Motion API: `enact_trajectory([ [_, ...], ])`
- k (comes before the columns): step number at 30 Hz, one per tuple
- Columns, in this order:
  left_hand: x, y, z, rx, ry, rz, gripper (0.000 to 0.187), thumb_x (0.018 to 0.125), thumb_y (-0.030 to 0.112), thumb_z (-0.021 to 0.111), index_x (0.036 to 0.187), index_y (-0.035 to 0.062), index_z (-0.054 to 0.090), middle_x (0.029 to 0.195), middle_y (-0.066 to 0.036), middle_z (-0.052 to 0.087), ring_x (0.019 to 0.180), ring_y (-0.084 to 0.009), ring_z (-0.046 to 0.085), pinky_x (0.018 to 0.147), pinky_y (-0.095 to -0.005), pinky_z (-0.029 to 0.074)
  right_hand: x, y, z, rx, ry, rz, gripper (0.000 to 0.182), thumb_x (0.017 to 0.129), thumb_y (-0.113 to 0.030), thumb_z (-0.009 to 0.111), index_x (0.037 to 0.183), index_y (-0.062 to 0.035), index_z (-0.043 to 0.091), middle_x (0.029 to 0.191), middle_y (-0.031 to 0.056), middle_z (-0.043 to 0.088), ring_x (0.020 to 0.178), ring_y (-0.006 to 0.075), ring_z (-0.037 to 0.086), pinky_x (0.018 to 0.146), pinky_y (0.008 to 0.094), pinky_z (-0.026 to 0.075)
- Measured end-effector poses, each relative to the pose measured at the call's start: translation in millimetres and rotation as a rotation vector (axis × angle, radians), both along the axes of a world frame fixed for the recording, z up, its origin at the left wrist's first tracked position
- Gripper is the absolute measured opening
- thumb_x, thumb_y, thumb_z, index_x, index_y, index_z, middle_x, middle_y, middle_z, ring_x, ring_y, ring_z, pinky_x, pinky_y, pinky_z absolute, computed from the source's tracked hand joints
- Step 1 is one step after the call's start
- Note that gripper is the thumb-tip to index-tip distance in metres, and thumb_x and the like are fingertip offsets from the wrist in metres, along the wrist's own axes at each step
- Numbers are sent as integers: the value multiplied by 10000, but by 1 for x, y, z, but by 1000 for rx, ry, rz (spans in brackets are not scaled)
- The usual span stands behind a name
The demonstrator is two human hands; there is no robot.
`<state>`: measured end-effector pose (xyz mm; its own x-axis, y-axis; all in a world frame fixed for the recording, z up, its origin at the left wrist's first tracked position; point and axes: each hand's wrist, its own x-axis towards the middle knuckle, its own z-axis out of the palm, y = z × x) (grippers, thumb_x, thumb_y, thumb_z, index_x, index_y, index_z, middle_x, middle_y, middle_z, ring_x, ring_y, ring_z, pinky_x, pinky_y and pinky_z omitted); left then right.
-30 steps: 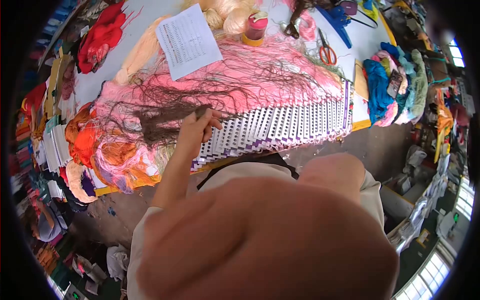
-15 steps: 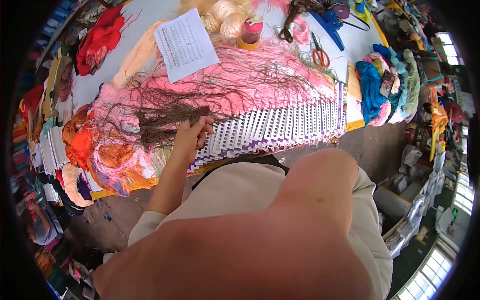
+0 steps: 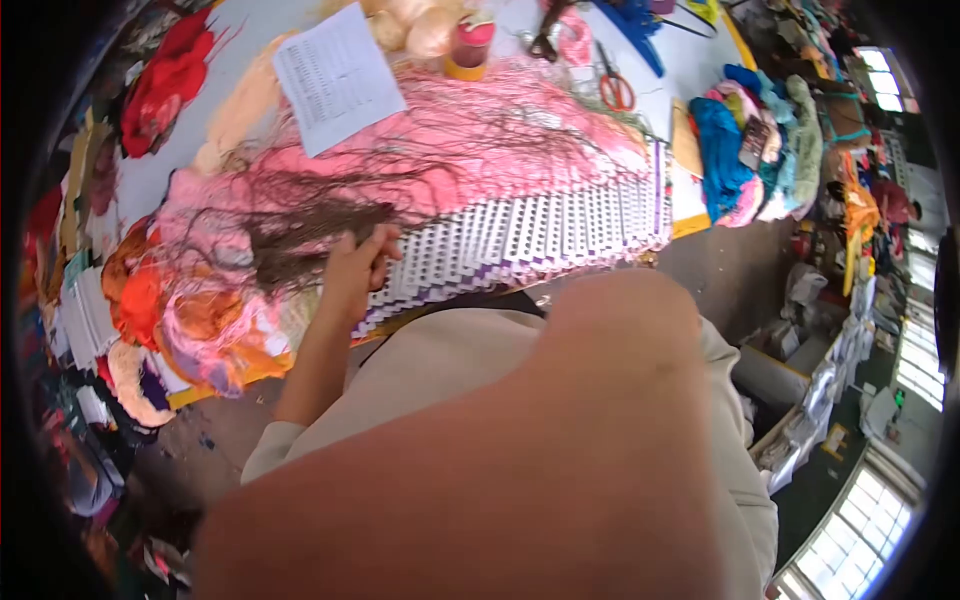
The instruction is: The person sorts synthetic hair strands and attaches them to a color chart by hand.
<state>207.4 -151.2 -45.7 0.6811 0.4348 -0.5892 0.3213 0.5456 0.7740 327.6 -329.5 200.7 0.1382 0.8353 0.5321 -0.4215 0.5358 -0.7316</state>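
Note:
My left hand (image 3: 360, 258) lies at the near edge of the thread pile, its fingers curled in. Whatever is inside the curl is too small to make out. Dark brown thread (image 3: 300, 240) lies bunched against the hand, on a wide spread of pink thread (image 3: 500, 120). Just right of my fingers runs a long row of overlapping white cards with punched holes (image 3: 530, 232), many strands reaching their upper edge. My right forearm (image 3: 480, 470) crosses the foreground, elbow bent, and the right hand itself is out of sight.
A printed sheet (image 3: 340, 80) lies on the pink thread. Behind stand a red thread spool (image 3: 470, 45) and orange-handled scissors (image 3: 616, 93). Blue skeins (image 3: 722, 150) hang at the table's right, red thread (image 3: 165, 95) lies left, and orange bundles (image 3: 140, 295) sit at the front left.
The whole view has shifted, so the table and my left hand appear farther left and higher. The left hand keeps its curled shape by the brown thread. My right forearm has shifted slightly.

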Motion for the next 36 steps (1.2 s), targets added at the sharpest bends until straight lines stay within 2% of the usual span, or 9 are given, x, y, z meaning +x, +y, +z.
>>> enact_trajectory([
  [6,-5,2,-1,-66,0,-28,271,983,262,519,1061,17,605,757,-23,596,451,-50,340,414,-226,234,-17,23,-3,71,111,91,206,910,-175,581,1044,-27,629,992,82,657,907,211,622,810,329,469],
  [10,-5,0,-6,-48,-8,-26,281,966,295,550,1020,27,618,742,-23,595,446,-45,342,408,-225,227,-29,31,-1,91,173,145,208,911,-175,581,1047,-25,628,997,82,657,911,208,622,814,327,467],
  [16,-7,-2,-4,-86,-32,-24,309,980,291,519,1028,-5,595,745,-53,601,437,-49,342,399,-222,233,-35,53,7,172,210,272,212,912,-174,580,1053,-23,627,1004,83,656,917,205,621,822,324,463],
  [26,-3,-8,-7,-57,19,-81,313,958,298,550,1040,3,611,728,-50,599,445,-48,352,404,-217,249,-39,47,14,208,230,137,219,913,-174,579,1062,-20,624,1015,85,655,926,198,619,834,318,457],
  [28,-3,-11,-9,1,73,-57,304,959,283,542,1031,-6,607,745,-42,603,443,-46,357,402,-219,254,-44,32,15,150,275,163,220,914,-173,579,1064,-19,624,1017,85,655,928,197,619,836,317,456],
  [29,-6,-10,2,-35,4,-69,286,967,260,528,1024,-9,605,752,-42,604,458,-47,370,407,-222,257,-49,27,17,130,309,169,220,914,-173,579,1065,-19,624,1018,85,655,929,196,619,837,317,455],
  [30,-8,-11,-12,-78,7,-28,277,977,249,517,1021,-10,604,747,-48,605,463,-47,368,411,-225,251,-52,29,16,142,326,188,221,914,-173,579,1066,-19,623,1019,85,655,930,196,619,838,316,454],
  [36,-8,-6,-1,-69,-27,-45,290,981,264,521,1023,-13,598,750,-66,614,451,-47,341,402,-220,234,-59,38,21,173,379,298,225,915,-173,578,1071,-17,622,1026,86,654,935,192,618,846,313,451],
])
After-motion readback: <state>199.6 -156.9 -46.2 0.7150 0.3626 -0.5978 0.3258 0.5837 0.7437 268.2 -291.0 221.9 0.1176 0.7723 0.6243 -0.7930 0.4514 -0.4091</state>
